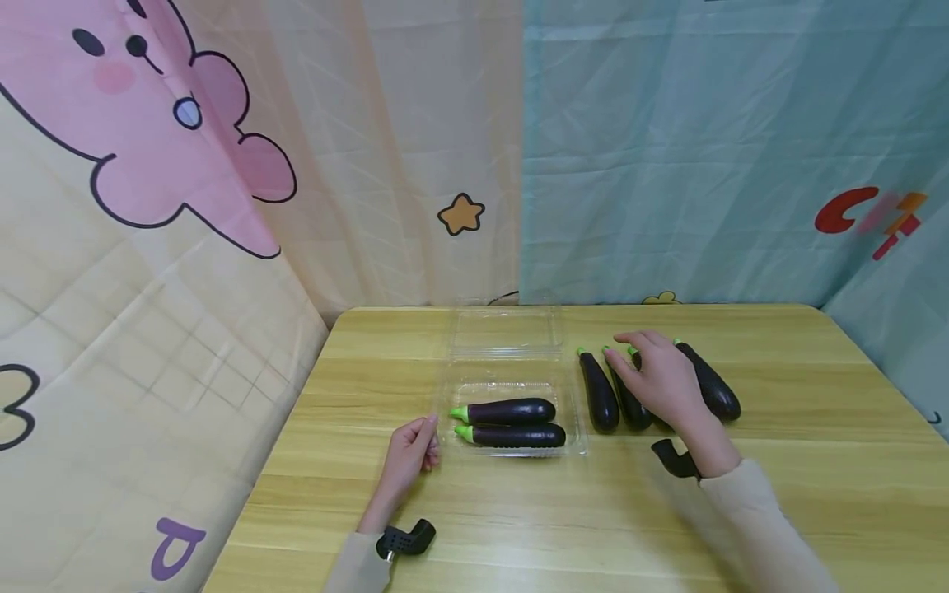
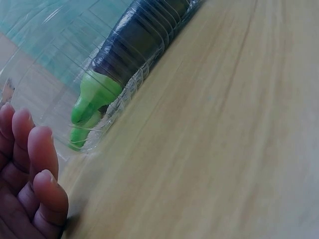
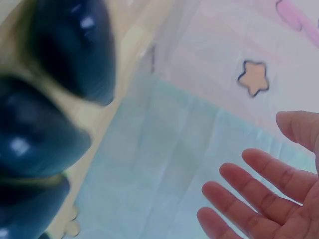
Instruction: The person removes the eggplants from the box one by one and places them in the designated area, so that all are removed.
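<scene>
A clear plastic clamshell box point(image 1: 511, 381) stands with its lid point(image 1: 507, 331) folded back. Two dark eggplants lie side by side inside, the front one point(image 1: 519, 436) and the rear one point(image 1: 511, 411), green stems to the left. My left hand point(image 1: 409, 451) rests by the box's left front corner, fingers loosely bent; the left wrist view shows these fingers point(image 2: 42, 149) holding nothing beside the box wall. My right hand point(image 1: 663, 380) is over a row of several eggplants point(image 1: 599, 391), partly hiding the middle ones. In the right wrist view its fingers point(image 3: 279, 174) are spread and hold nothing.
The wooden table point(image 1: 549, 519) reaches back to a printed curtain point(image 1: 667, 165). At the right end of the row lies another eggplant point(image 1: 709, 383). A black wrist camera point(image 1: 404, 539) sits on my left wrist, and another black camera point(image 1: 675, 459) on my right.
</scene>
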### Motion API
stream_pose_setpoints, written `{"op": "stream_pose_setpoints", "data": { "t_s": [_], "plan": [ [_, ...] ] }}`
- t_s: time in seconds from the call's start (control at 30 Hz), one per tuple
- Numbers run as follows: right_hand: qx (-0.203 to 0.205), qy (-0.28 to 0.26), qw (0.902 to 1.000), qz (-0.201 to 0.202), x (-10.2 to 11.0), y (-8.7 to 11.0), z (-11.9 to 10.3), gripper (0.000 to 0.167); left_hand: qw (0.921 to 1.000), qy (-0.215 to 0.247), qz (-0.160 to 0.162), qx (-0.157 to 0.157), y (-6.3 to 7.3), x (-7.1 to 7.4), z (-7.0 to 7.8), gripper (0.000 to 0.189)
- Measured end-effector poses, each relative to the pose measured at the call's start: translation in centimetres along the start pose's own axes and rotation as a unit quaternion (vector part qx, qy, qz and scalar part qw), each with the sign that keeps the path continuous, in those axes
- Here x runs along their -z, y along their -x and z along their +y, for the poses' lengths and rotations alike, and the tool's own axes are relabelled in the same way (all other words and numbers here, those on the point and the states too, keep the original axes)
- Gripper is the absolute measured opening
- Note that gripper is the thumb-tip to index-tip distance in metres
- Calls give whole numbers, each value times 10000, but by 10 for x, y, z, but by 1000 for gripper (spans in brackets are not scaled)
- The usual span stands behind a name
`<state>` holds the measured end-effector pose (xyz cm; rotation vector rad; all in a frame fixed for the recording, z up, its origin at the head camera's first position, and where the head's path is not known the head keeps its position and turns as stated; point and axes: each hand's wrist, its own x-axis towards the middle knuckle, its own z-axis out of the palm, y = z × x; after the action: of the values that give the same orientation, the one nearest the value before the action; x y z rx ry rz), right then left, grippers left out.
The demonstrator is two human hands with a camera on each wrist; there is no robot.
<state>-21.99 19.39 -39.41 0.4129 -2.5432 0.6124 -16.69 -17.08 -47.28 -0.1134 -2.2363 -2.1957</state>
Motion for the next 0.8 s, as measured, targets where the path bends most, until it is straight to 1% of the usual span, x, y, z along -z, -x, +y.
{"op": "stream_pose_setpoints", "data": {
  "t_s": [0.13,0.23,0.37,0.57,0.7,0.8],
  "plan": [
    [287,-223,9993,-91,-4,-7,-14,37,10000,7,-21,-18,-1,-1,-1,44],
    [447,-317,9981,-274,-8,-12,-25,38,10000,3,-23,-20,-1,-1,0,44],
    [589,-382,9953,-670,-14,-18,-40,39,10000,3,-6,18,0,-1,1,44],
    [768,-407,9881,-1269,-24,-27,-58,38,9999,10,22,121,1,0,2,43],
    [979,-443,9801,-1671,-32,-32,-68,38,9999,2,43,149,1,0,2,43],
    [1215,-462,9688,-2110,-38,-36,-73,38,9999,-8,12,100,0,0,1,44]
  ]
}}
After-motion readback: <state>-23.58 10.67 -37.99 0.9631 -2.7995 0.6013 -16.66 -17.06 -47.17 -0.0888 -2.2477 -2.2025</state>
